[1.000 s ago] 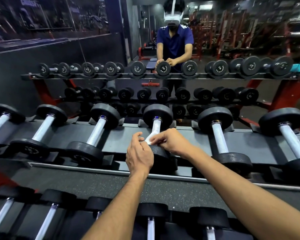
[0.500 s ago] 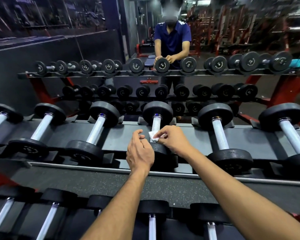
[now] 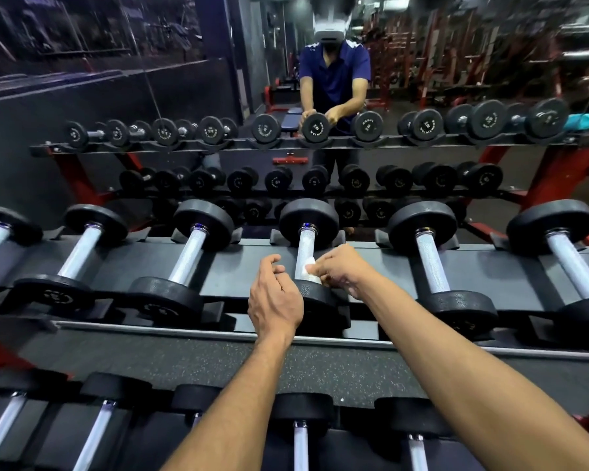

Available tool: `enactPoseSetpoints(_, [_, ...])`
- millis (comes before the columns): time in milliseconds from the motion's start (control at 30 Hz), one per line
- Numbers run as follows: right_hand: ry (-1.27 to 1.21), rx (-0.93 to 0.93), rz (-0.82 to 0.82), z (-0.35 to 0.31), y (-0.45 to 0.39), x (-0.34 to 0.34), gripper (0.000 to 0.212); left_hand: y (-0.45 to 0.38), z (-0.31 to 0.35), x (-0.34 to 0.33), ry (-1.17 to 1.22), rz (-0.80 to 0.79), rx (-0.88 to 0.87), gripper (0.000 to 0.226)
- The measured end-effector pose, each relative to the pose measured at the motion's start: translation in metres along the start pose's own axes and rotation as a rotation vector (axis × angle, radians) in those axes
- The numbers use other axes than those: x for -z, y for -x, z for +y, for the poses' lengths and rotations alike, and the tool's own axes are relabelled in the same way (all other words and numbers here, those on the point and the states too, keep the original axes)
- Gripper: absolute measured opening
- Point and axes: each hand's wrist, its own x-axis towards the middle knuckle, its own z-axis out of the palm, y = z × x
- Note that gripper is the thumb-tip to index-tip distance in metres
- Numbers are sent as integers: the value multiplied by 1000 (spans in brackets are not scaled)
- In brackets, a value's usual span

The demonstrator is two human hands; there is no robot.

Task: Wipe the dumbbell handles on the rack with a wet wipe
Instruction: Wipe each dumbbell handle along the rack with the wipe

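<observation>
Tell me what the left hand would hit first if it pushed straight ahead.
Probably the dumbbell handle, near the wet wipe that the right hand pinches; the left hand sits just short, though depth is unclear.

A gym: dumbbells fill tiered racks around the fingers, red machines beyond.

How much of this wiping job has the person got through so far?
Nothing shows which handles are already clean. In hand: the right hand pinches a wet wipe against the near end of the middle dumbbell handle, with the left hand beside it. That handle's upper part and the neighbouring handles still await.
</observation>
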Motion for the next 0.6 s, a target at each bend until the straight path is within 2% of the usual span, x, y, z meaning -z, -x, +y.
enactPoseSetpoints(67, [-49,8,122,-6,-19,-1,51,0,0,0,3,3,0,49])
enactPoseSetpoints(100, [-99,12,172,-7,-30,-2,47,0,0,0,5,2,0,49])
enactPoseSetpoints(200, [-199,-9,263,3,-65,-8,19,0,0,1,-2,0,2,49])
enactPoseSetpoints(267, [-224,-80,235,-3,-40,-14,16,1,0,1,-4,-5,9,49])
enactPoseSetpoints(367, [-250,-131,127,-5,-10,-18,28,0,1,1,2,-7,3,50])
enactPoseSetpoints(500, [-524,-136,171,-22,-19,-18,21,0,1,1,10,-3,-7,48])
enactPoseSetpoints(600, [-659,-186,145,-36,-30,-24,32,1,1,3,11,0,2,48])
